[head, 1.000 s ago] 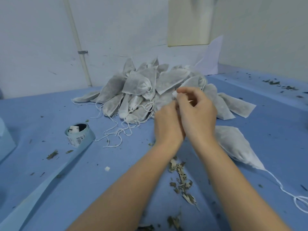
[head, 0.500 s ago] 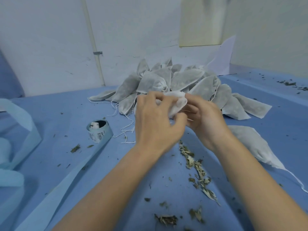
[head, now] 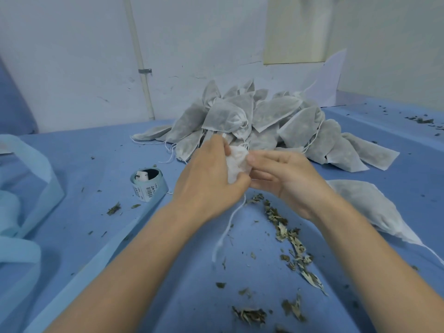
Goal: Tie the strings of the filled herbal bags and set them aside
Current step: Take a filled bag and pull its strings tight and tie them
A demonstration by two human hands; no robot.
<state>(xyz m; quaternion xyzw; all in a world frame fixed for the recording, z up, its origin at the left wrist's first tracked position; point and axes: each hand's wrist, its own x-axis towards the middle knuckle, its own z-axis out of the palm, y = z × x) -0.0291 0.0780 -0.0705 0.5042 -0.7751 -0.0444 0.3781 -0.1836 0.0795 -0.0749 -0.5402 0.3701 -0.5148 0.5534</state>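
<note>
**teabag_tom:** so where's the bag sitting in this one?

**knotty_kay:** Right between the hands, held up off the blue table. The small white herbal bag is bunched up, with the left hand wrapped round its left side, fingers curled over the top and thumb tucked under it. The right hand comes in from the other side with its thumb pressed on the bag's right edge and the fingers curled just below. So both hands are close together, clamped on the same bag.

**teabag_tom:** and the string?

**knotty_kay:** One white string dangles down from under the left hand, hanging loose between the forearms. Can't tell if there's a knot, the fingers cover that bit.

**teabag_tom:** what else is around?

**knotty_kay:** Big pile of filled bags just behind the hands by the wall. One more filled bag lies flat beside the right wrist. Dried herb bits are scattered under the forearms, and a roll of light blue tape sits left of the left hand.
</note>
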